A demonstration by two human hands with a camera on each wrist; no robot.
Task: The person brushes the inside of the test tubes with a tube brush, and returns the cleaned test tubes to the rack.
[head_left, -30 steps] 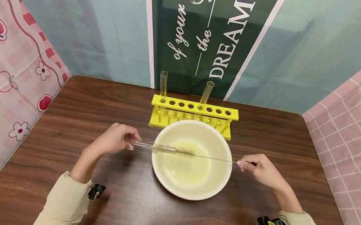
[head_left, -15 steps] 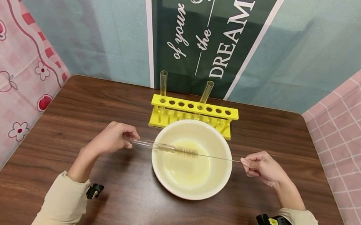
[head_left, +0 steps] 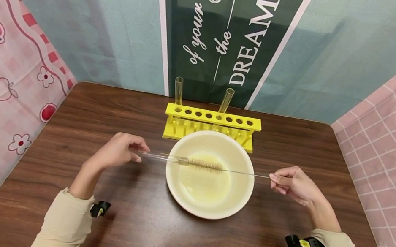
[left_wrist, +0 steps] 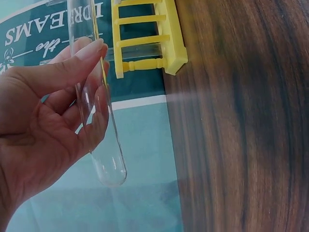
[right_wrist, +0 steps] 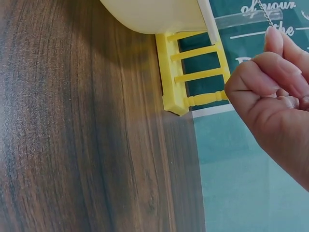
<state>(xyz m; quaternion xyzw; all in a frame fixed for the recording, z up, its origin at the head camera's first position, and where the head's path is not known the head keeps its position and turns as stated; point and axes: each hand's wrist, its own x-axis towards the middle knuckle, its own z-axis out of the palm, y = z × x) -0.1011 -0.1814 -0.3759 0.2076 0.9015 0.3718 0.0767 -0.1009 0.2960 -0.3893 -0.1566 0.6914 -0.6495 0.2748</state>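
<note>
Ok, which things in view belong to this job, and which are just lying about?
In the job:
test tube, held by the left hand
brush, held by the right hand, its tip inside that tube
bowl, beneath both

Apparently just standing by:
yellow rack, untouched
two tubes standing in it
wall banner

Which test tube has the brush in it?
The tube in the left hand, brush partway in its mouth; the other two tubes stand in the yellow rack without one.
</note>
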